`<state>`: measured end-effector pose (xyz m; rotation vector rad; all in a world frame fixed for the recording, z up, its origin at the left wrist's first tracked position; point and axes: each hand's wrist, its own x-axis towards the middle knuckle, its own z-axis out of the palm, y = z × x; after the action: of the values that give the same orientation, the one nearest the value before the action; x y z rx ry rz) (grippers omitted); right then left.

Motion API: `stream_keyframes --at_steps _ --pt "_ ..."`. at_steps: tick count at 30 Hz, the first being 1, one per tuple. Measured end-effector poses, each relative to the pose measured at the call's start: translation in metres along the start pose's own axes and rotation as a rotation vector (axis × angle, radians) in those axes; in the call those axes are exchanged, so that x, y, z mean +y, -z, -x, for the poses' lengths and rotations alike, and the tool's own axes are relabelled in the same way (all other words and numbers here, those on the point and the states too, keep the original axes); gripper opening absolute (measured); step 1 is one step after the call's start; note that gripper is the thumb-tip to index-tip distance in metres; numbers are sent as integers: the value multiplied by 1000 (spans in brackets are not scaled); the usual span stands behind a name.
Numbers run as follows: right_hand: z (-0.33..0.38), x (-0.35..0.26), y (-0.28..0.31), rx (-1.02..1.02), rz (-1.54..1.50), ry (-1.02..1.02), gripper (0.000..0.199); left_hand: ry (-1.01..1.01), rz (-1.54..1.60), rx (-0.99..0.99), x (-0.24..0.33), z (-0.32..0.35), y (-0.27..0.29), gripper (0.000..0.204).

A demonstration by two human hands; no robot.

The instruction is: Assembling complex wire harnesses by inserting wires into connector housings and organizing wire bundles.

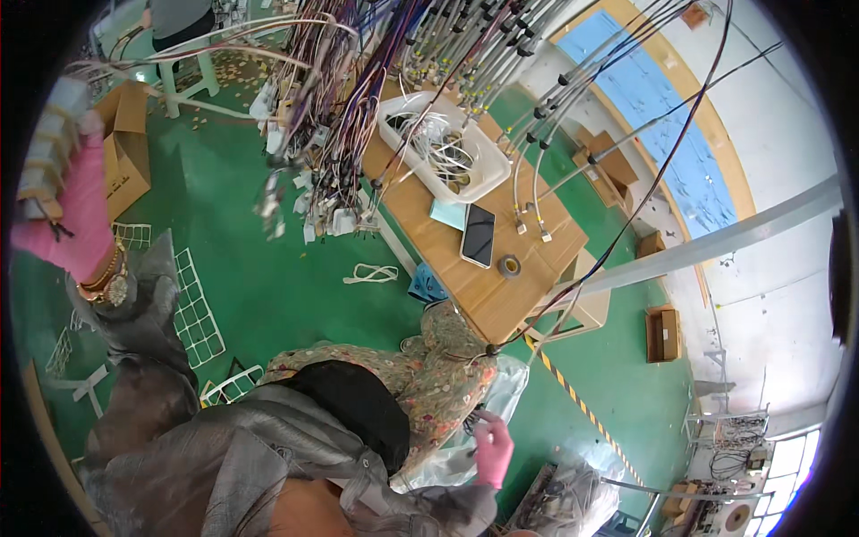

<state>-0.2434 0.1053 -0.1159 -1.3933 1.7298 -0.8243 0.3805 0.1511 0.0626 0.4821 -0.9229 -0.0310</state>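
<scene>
Left hand: the left hand [76,201] is raised at the far left rim, fingers curled round banded grey blocks [55,148]; bracelet [109,279] on wrist.
Grey blocks: in the left hand, stacked, tan bands across, well apart from the table.
Right hand: the right hand [490,449] is low, right of the lap, fingers bent, beside a small dark piece [472,421] – cannot tell if pinching it or just near.
Dark piece: against the clear plastic sheet [508,394], next to the right fingertips; kind unclear.
Lap: floral fabric [447,380], with black cloth [353,407] on it.
Table: wooden table [488,300] ahead, set at a slant.
On table: white tub [490,172] with white cables and tape rolls inside; pale blue pad [449,214] partly under tub and phone; dark-screened phone [479,236]; grey tape roll [510,266] near the phone; two white connectors [534,233] on cable ends to the right.
Hanging: dense wire bundle [344,134] top centre, white connectors at lower ends, left of tub.
Floor: green floor [268,286]; white cord [371,273] lying loose; white wire grid [199,309] on the left; striped tape line [573,403] on the right.
Boxes: open carton [128,161] just right of left hand; small carton [663,334] by right wall.
Top left: another person [182,20], partly cut off – near green stool [192,76].
</scene>
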Motion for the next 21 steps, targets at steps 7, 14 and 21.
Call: stream_keyframes --at_steps 7,14,21 --pt "17 63 -53 223 187 254 36 585 566 64 -53 59 -72 82" --pt "41 66 -43 49 -483 -155 82 1172 818 6 -105 149 -131 86" --pt "36 73 -44 142 -212 -35 72 1395 538 -415 -124 216 -207 62"
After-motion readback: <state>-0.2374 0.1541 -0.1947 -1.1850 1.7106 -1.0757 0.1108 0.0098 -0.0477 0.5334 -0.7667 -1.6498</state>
